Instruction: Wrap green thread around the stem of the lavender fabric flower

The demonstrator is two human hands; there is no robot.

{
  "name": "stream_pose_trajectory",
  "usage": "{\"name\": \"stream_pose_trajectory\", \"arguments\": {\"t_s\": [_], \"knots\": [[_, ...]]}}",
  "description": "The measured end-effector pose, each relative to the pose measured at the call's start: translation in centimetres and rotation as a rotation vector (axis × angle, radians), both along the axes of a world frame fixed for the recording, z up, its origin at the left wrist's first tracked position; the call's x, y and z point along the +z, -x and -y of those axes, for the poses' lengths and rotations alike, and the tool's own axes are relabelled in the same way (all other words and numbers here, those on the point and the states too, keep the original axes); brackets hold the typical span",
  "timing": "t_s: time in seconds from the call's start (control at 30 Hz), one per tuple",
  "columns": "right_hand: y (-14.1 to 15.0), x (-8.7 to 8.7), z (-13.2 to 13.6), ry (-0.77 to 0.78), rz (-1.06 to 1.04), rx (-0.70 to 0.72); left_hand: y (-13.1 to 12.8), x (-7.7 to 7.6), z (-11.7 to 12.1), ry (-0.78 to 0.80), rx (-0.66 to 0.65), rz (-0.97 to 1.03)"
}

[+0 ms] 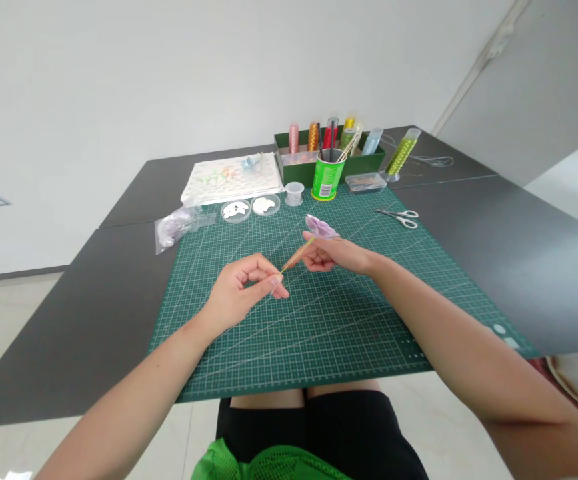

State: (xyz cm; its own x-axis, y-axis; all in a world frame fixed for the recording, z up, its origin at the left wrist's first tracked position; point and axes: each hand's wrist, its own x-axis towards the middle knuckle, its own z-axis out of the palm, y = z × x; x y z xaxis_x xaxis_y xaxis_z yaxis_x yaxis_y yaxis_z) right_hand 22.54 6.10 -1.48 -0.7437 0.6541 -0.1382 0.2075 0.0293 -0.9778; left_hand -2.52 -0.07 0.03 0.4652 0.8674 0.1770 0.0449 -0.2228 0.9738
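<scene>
Over the green cutting mat (319, 320), both hands hold one thin stick (296, 255) that carries a small purple flower (321, 227) at its far end. My right hand (331, 254) is closed around the stick just under the flower. My left hand (246, 287) pinches the stick's near end between thumb and fingertips. The stick slants up from left to right, a little above the mat.
Scissors (401, 217) lie on the mat's right side. At the back stand a green can (327, 176) with sticks, a green box (319, 160) of thread spools, a clear spool (295, 193), two small dishes (251, 207), a plastic bag (176, 227) and a paper pad (231, 177).
</scene>
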Motion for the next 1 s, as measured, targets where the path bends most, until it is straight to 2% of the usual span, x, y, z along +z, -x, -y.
{"name": "stream_pose_trajectory", "arguments": {"t_s": [0.17, 0.23, 0.33, 0.47, 0.53, 0.6, 0.7, 0.8, 0.87, 0.93, 1.0], "knots": [[0.1, 0.5, 0.3, -0.035, -0.028, 0.123, 0.2, 0.1, -0.2, -0.177, 0.228, -0.074], [0.3, 0.7, 0.5, -0.038, -0.063, 0.165, 0.2, 0.0, -0.2, -0.185, 0.290, -0.082], [0.6, 0.8, 0.8, -0.021, -0.098, 0.191, 0.0, -0.1, -0.3, -0.071, 0.314, 0.021], [1.6, 0.3, 1.4, 0.046, -0.114, 0.228, -0.6, -0.4, -0.5, 0.169, 0.288, 0.203], [2.3, -0.1, 1.7, 0.110, -0.147, 0.201, -0.8, -0.4, -0.6, 0.293, 0.261, 0.286], [2.9, -0.4, 1.9, 0.201, -0.238, 0.089, -0.9, -0.3, -0.7, 0.393, 0.231, 0.360], [3.4, -0.7, 1.6, 0.335, -0.389, -0.194, -0.7, -0.1, -0.8, 0.463, 0.205, 0.437], [3.2, -1.1, 1.0, 0.374, -0.349, -0.474, -0.5, 0.1, -0.9, 0.459, 0.201, 0.457], [3.0, -1.2, 0.6, 0.245, -0.221, -0.667, -0.5, 0.1, -0.9, 0.443, 0.204, 0.440], [3.0, -1.2, 0.7, 0.005, -0.105, -0.807, -0.6, -0.1, -0.9, 0.426, 0.207, 0.407], [3.4, -0.9, 1.2, -0.197, -0.089, -0.806, -0.7, -0.4, -0.9, 0.397, 0.217, 0.358]]}}
